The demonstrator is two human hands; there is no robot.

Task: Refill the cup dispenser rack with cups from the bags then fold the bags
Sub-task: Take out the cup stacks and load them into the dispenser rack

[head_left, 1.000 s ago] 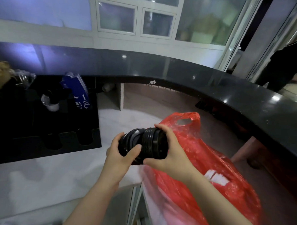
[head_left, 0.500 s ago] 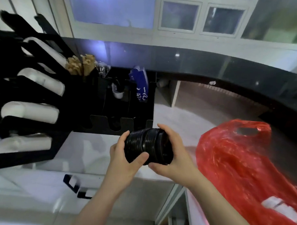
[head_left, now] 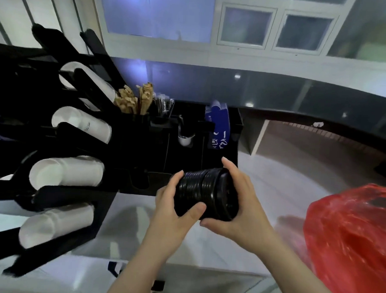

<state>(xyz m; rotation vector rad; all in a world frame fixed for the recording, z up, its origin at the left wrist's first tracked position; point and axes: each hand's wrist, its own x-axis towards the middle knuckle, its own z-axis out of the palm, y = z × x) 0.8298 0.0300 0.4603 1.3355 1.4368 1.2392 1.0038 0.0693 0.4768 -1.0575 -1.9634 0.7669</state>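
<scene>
A stack of black lids (head_left: 204, 191) lies sideways between both hands, just in front of the black organizer (head_left: 165, 158). My left hand (head_left: 173, 214) grips its left end, thumb underneath. My right hand (head_left: 242, 206) wraps the right end, fingers over the top. The black cup dispenser rack (head_left: 53, 193) fills the left side, holding several slanted stacks of white cups (head_left: 67, 173). A red plastic bag (head_left: 349, 237) sits on the white counter (head_left: 216, 249) at the right.
The organizer's compartments hold brown wooden stirrers (head_left: 132, 101), clear-wrapped straws (head_left: 164, 105), a small white cup (head_left: 185, 139) and a blue packet (head_left: 218, 127). A dark curved raised counter (head_left: 300, 102) runs behind. Windows lie beyond it.
The view swung left, bringing the cup rack into sight. Both hands carried the lid stack left, away from the red bag and toward the organizer.
</scene>
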